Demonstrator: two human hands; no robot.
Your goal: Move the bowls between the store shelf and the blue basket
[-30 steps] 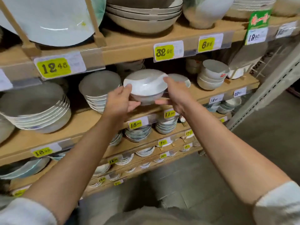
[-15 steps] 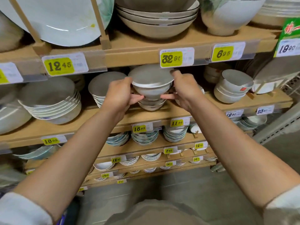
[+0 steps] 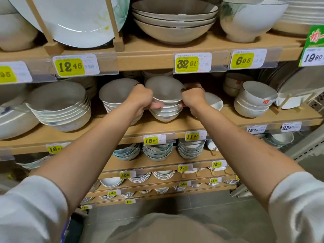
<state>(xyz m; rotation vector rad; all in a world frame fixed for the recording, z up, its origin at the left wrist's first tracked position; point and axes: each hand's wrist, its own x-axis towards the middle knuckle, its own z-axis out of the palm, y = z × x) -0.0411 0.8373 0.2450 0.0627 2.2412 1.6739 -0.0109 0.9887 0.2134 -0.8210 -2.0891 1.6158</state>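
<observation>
Grasping the top bowl (image 3: 164, 90) by its sides: left hand (image 3: 141, 99) and right hand (image 3: 192, 99), both grips curled round it — bowl atop its stack (image 3: 164, 114) — middle shelf (image 3: 175, 126).

left price tag (image 3: 12, 74): cut by edge | green sign (image 3: 315, 37): cut by edge | yellow tags' small print (image 3: 204, 63): unreadable

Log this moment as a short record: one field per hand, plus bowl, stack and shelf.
shelf: wooden, middle level
stack: nested white bowls on the shelf
top bowl: upright, grey inside, on the stack
left hand: fingers grip the top bowl's left rim
right hand: fingers grip its right rim
price tag: 15.95, on the shelf edge below the stack
</observation>
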